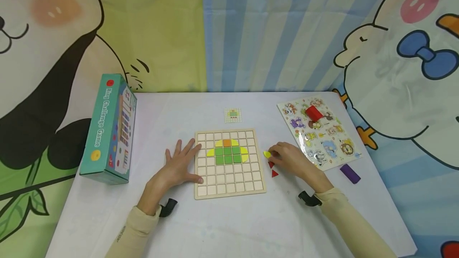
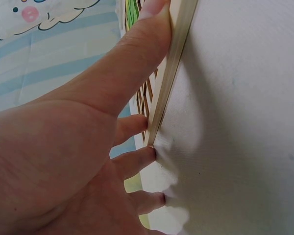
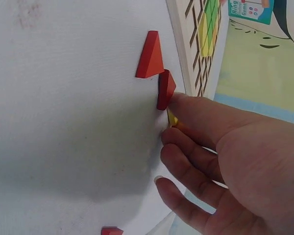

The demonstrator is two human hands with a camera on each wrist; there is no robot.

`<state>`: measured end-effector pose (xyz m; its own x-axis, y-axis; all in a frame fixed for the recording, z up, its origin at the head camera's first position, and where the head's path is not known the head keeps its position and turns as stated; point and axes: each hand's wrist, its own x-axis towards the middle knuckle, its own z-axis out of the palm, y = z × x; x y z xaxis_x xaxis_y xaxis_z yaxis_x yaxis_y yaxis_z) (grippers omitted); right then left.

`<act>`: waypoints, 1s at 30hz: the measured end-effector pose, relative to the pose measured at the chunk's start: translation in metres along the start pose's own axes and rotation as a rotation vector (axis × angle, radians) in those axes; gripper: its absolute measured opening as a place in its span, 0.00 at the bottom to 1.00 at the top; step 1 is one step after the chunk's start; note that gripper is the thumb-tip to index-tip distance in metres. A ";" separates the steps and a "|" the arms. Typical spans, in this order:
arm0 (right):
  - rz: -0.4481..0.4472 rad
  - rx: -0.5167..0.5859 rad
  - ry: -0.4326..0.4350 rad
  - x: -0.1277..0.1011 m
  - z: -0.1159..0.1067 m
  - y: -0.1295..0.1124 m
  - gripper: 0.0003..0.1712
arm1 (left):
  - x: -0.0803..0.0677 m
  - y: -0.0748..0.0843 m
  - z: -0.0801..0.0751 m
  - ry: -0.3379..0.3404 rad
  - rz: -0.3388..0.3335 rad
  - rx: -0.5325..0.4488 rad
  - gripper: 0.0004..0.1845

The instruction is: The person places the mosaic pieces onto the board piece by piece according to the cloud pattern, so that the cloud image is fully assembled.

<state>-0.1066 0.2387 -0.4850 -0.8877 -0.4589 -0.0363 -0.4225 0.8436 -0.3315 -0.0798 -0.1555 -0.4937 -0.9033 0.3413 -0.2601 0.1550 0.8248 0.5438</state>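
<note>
The teal box [image 1: 109, 128] reads "Ring Challenge Game" along its side.

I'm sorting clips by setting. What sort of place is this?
Probably a children's play or learning corner: cartoon animal backdrops hang behind a white table holding a wooden grid puzzle board, an animal peg puzzle and a boxed game.

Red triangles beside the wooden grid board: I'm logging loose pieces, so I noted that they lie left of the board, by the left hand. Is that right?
Not quite. The red triangles lie right of the wooden grid board, by the right hand, as the head view shows. The left hand rests flat at the board's left edge.
</note>
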 end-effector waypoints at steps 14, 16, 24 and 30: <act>-0.097 -0.097 0.145 0.005 0.010 0.003 0.16 | -0.001 -0.001 0.001 -0.010 -0.004 -0.020 0.65; -0.113 -0.083 0.149 0.008 0.009 -0.001 0.16 | -0.001 -0.001 0.001 -0.007 -0.005 -0.020 0.64; -0.251 -0.045 0.148 0.029 0.009 -0.025 0.15 | -0.004 0.001 -0.002 0.000 -0.004 -0.039 0.64; -0.354 -0.040 0.151 0.047 0.016 -0.049 0.15 | -0.004 0.003 -0.002 -0.008 -0.003 -0.038 0.64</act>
<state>-0.1248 0.1711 -0.4857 -0.7014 -0.6799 0.2138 -0.7117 0.6521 -0.2612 -0.0770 -0.1555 -0.4898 -0.9005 0.3428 -0.2676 0.1374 0.8081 0.5728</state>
